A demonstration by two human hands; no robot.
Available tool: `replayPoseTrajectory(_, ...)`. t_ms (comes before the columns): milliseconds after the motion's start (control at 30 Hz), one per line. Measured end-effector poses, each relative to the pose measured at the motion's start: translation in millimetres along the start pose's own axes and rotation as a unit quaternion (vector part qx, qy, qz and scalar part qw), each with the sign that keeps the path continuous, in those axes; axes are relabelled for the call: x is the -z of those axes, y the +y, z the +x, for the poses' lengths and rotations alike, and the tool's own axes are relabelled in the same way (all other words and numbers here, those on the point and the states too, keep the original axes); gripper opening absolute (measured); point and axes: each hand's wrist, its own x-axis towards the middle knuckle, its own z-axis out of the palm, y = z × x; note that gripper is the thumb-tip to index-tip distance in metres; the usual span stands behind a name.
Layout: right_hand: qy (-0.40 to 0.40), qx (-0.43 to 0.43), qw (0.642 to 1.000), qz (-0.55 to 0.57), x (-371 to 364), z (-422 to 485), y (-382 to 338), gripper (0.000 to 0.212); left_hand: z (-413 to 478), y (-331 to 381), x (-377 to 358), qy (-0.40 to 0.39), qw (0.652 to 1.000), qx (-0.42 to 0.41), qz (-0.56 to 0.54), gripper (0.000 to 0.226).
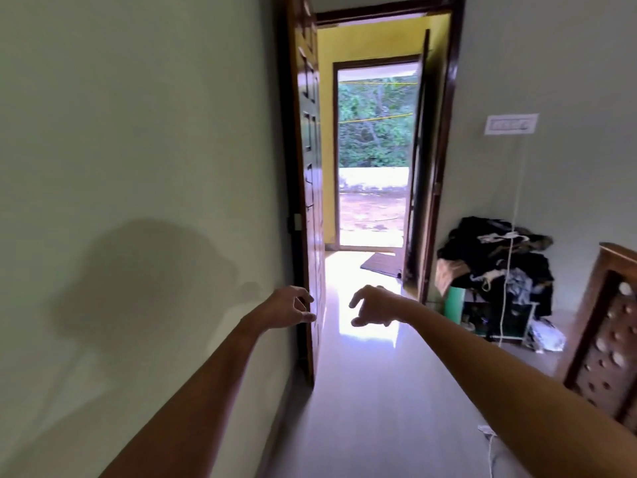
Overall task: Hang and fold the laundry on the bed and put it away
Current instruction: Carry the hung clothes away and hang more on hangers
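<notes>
Facing the open wooden door [310, 201], both bare arms stretched toward it.

Left hand [291, 307]: fingers loosely curled, holding nothing, fingertips right at the door's free edge. Can't tell if they touch it.
Right hand [374, 305]: just right of the door, over the bright patch of floor [362, 391]. Fingers hooked downward, slack, also empty. The hands are near each other but apart.

Laundry: a pile of clothes [496, 260], mostly dark with a few pale pieces. It's heaped on a small green-and-white stand [455, 305] against the wall right of the door, past the dark door frame [444, 167]. A white cord [506, 288] hangs from the switch plate [511, 124] above and runs down across the pile.

Further right of the door, at the view's edge: a wooden bed frame [606, 339] with a perforated panel. The mattress isn't in view. A pale bag-like thing [548, 336] lies on the floor between the stand and the bed frame, too blurred to identify.

Beyond the door: a yellow-walled room with a dark mat [381, 265] on the floor. A second doorway opens outdoors, with yellow lines [375, 119] strung across and green trees behind.

Left of the door: a plain wall carrying the person's shadow [148, 281].
</notes>
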Motion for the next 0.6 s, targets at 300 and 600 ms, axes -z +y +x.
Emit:
replayPoseTrajectory(300, 0.018, -0.075, 0.997, 0.018, 26, 128, 29, 0.04, 180, -18, 14, -0.075, 0.993, -0.091, 0.001, 0.04)
replayPoseTrajectory(600, 0.011, -0.122, 0.992, 0.032, 50, 259, 107, 0.046, 336, -39, -16, -0.121, 0.986, -0.117, 0.019, 0.04)
